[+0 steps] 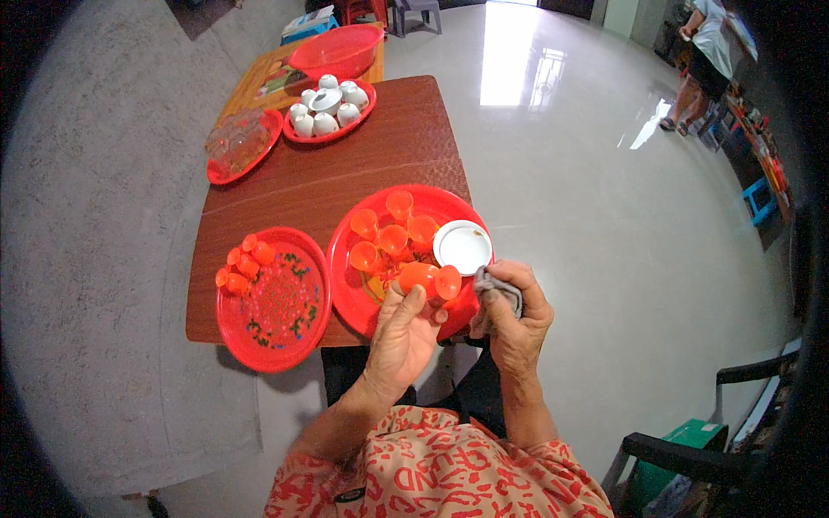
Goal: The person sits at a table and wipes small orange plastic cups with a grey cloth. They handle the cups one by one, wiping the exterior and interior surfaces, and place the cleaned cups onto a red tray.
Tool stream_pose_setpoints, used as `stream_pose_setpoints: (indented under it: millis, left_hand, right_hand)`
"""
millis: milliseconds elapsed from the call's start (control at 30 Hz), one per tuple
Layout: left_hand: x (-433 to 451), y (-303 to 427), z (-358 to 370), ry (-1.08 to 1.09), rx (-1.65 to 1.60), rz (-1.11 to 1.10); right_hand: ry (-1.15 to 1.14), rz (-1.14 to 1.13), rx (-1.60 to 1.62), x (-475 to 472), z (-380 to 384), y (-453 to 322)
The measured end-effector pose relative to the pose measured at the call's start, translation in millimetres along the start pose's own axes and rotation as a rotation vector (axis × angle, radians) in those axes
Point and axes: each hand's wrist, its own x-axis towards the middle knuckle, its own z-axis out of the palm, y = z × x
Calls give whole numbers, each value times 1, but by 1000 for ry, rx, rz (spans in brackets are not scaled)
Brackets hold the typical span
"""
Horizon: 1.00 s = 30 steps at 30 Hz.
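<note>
My left hand (403, 340) grips a small orange-red footed plastic cup (418, 277), tipped on its side with its round foot facing right. Just to the right, my right hand (523, 324) pinches a crumpled grey cloth (504, 294), a little apart from the cup. Below both hands lies a round red tray (447, 208). On it stand several matching cups (393, 239), beside a white dish (462, 247) with a small brownish mark near its rim. Further left, a flower-printed red tray (269, 317) carries several more footed cups (247, 265) lying on their sides.
The brown wooden table (388, 155) also holds a red tray of white cups (326, 123) around a lidded bowl and a red plate (238, 175) under clear plastic. Behind is a red basin (337, 55). A chair (686, 456) stands right; a person (706, 58) is far right.
</note>
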Motion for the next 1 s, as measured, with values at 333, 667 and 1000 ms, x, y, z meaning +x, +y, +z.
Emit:
stream_pose_setpoints:
  millis: [333, 667, 1000]
  left_hand:
    - [1, 1, -4, -66, 208, 206]
    - [3, 14, -10, -135, 565, 205]
    - [-11, 15, -2, -321, 688, -23]
  right_hand:
    - [-388, 2, -255, 4, 1, -17]
    - [-439, 63, -34, 14, -30, -33]
    - [-635, -219, -172, 28, -11, -24]
